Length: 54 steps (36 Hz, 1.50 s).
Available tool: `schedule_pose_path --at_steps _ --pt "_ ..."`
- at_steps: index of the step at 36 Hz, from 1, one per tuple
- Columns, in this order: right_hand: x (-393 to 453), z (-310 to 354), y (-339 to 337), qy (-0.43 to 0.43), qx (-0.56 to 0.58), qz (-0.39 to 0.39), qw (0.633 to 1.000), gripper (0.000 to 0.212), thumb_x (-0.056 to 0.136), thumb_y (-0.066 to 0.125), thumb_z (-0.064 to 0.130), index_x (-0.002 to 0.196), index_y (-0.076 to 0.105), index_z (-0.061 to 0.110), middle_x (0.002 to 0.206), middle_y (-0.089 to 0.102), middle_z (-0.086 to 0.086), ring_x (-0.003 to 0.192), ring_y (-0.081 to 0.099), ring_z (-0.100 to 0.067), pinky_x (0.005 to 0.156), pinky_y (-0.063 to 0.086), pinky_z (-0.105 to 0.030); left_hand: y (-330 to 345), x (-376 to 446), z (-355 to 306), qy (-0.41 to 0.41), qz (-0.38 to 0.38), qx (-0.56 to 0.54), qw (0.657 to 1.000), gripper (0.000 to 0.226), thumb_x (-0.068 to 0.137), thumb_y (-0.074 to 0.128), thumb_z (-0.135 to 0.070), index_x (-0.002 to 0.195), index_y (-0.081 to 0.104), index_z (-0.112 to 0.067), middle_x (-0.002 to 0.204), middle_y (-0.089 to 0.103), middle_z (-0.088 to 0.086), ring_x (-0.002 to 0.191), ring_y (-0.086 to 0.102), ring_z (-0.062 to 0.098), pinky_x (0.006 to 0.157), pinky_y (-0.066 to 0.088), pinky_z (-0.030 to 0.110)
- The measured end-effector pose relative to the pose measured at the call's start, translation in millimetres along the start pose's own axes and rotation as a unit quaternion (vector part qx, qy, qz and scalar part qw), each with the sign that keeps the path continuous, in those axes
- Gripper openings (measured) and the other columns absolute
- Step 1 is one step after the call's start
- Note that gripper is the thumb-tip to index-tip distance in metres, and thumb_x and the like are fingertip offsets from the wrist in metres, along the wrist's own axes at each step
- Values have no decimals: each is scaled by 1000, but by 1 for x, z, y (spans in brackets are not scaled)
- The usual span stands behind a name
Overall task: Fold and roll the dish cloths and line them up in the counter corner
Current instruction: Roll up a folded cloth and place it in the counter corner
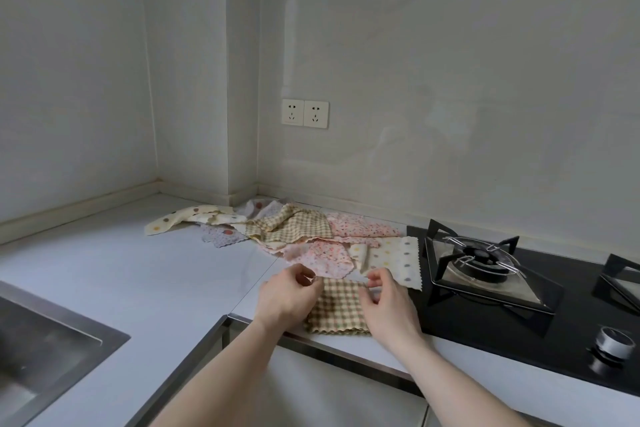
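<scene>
A yellow checked dish cloth (337, 308) lies folded flat at the counter's front edge. My left hand (289, 293) pinches its far left corner and my right hand (384, 298) pinches its far right corner. Behind it, a loose pile of several unfolded cloths spreads toward the corner: a pink floral cloth (329, 255), a second checked cloth (294, 224), a cream dotted cloth (394, 258) and another dotted cloth (183, 217) at the left.
A black gas hob (485, 274) with a burner stand sits right of the cloths, its knob (611, 343) near the front. A steel sink (45, 347) is at the left. Two wall sockets (304, 113) hang above the counter corner (242, 198).
</scene>
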State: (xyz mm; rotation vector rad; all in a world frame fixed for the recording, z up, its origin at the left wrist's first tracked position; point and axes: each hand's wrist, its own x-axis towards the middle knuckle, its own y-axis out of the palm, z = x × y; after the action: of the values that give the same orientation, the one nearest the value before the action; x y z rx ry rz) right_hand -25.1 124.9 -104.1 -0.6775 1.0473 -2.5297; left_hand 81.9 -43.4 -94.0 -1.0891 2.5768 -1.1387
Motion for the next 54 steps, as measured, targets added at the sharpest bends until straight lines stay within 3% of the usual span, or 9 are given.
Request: schedule_pose_path --at_steps 8,13,19,21,25,34,39,48,54 --pt "-3 1 5 -27 -92 -9 995 47 101 38 51 138 42 22 119 68 0 118 54 -23 101 44 -39 1 0 -1 14 19 54 998 22 87 55 -40 99 68 -28 88 65 -12 91 59 19 96 44 34" --pt "-5 0 1 -34 -45 29 998 45 97 50 40 139 35 33 111 64 9 101 62 -16 84 52 -36 0 0 -1 16 21 49 998 20 86 55 -38 85 66 -20 78 65 -7 85 59 20 88 42 35" --pt "-6 0 -2 -38 29 34 998 56 92 59 21 138 34 41 104 50 20 78 58 -6 72 50 -32 0 -1 0 8 18 4 1000 11 84 56 -30 88 66 -30 93 62 -15 88 61 16 75 45 28" --pt "-6 -1 -2 -38 45 33 998 55 92 59 19 136 38 43 104 49 21 74 57 -5 72 52 -32 -1 -3 -1 -3 24 -26 999 9 84 56 -30 88 64 -32 82 69 -13 77 64 10 64 46 25" --pt "-4 -4 0 -38 75 28 996 51 93 60 18 134 44 45 107 51 19 61 49 -1 66 51 -29 -1 -4 0 5 28 -41 999 27 75 55 -46 97 68 -37 91 68 -18 88 64 7 77 51 27" --pt "-2 -6 0 -48 95 11 994 44 92 61 10 122 58 41 116 57 17 99 57 -6 88 52 -28 3 -5 1 14 -18 -50 999 10 81 61 -31 79 71 -33 64 67 -10 66 64 5 59 49 25" --pt "-2 -4 0 -64 61 -20 996 30 88 63 6 98 64 34 106 57 20 75 56 -1 68 40 -13 3 -8 2 36 -34 -108 993 14 83 63 -24 83 71 -35 64 69 -10 59 64 3 57 50 24" --pt "-3 -5 2 -82 52 -42 994 21 83 65 9 88 61 29 97 61 16 79 62 -4 75 53 -27 3 -9 5 70 -35 -127 989 21 80 65 -22 91 74 -38 83 74 -20 76 68 -5 70 57 24" --pt "-6 -2 3 -89 2 -42 995 14 84 64 17 90 57 28 93 63 14 82 59 -13 73 48 -32 4 -11 3 74 -51 -106 990 22 77 67 -15 80 75 -35 83 70 -31 81 66 -6 72 54 18"
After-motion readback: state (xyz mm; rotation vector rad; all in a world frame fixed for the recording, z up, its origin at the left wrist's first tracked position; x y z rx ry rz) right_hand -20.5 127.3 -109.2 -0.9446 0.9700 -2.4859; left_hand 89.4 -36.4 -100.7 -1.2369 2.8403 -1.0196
